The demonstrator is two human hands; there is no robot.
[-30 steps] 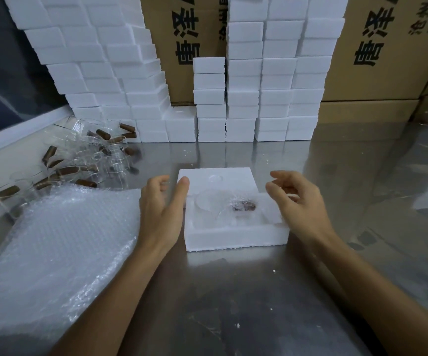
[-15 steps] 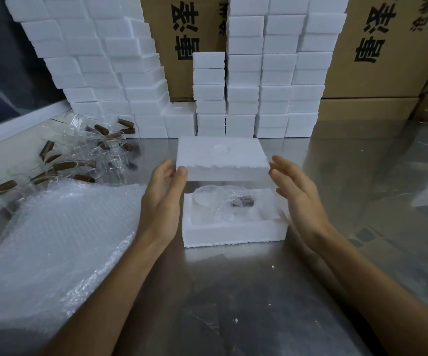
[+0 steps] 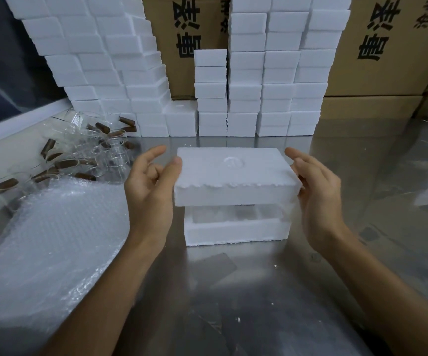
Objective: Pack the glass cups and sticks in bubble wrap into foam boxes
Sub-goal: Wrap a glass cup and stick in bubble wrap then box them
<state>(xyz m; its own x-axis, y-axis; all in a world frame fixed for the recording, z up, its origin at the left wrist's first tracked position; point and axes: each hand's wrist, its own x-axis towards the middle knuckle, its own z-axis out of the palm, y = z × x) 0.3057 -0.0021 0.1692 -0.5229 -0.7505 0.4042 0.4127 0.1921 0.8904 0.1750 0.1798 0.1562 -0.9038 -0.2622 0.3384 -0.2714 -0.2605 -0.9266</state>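
1. A person holds a white foam lid level in the air between both hands, directly above the foam box base, with a clear gap between the two.
2. The left hand grips the lid's left end: the thumb presses its near left corner, the index finger stretches out past the edge, and the other fingers curl behind it.
3. The right hand clasps the lid's right end, palm against the side and fingers wrapped along the far edge.
4. The base sits on the steel table, open at the top. Through the gap something pale and crinkled like bubble wrap shows inside, with a darker patch in it; what exactly it holds I cannot tell from here.
5. The lid's top face carries a round embossed mark.
6. To the left, a pile of glass cups lies loose on the table, with brown sticks lying among them and inside some of them.
7. Nearer, on the left, a spread of bubble wrap sheets covers the table's corner.
8. Along the back stand stacks of closed foam boxes, several columns deep, leaning up on the left.
9. Behind those are cardboard cartons printed with large black characters.
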